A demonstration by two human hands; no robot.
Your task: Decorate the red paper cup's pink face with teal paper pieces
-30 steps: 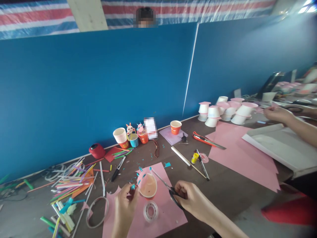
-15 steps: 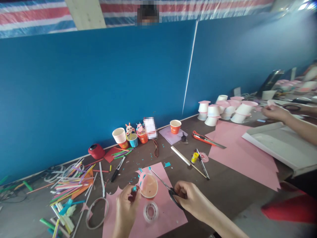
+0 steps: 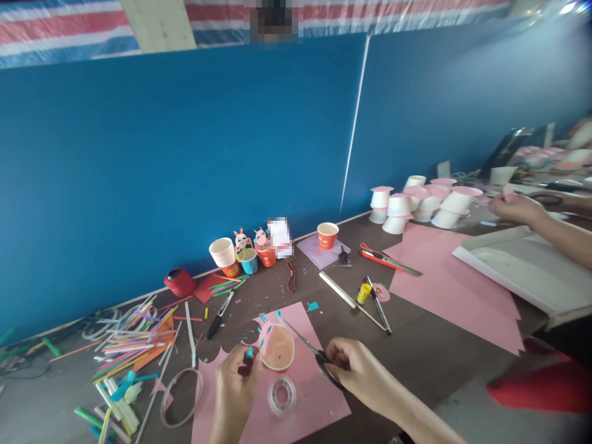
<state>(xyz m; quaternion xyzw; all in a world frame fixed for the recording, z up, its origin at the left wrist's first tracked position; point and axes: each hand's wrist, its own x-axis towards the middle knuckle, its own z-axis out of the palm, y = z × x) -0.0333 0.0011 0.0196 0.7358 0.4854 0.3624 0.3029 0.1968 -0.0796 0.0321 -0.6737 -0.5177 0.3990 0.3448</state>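
My left hand [image 3: 237,376] pinches a small blue piece [image 3: 250,352] between thumb and fingertips. Scissors [image 3: 305,343] are in my right hand [image 3: 345,364], blades pointing up and left, a small blue bit at their tips. Between the hands stands a paper cup [image 3: 278,348], with a pink face cutout [image 3: 265,338] with blue parts at its left rim. In front of the cup lies a clear tape roll [image 3: 282,396]. Both sit on a sheet of pink paper [image 3: 319,401] with a cut-out, jagged left edge.
Left are many paper strips and straws [image 3: 134,339] and a clear ring [image 3: 181,398]. Behind stand stacked cups [image 3: 222,254], decorated cups [image 3: 248,262] and red thread [image 3: 179,282]. Right lie a box cutter [image 3: 388,259], pink paper [image 3: 444,283] and a white tray [image 3: 522,259], near another person's hands [image 3: 520,209].
Hardly anything differs. The blue piece in my left hand and the scissor tips have shifted only very slightly left; the cup stays in place.
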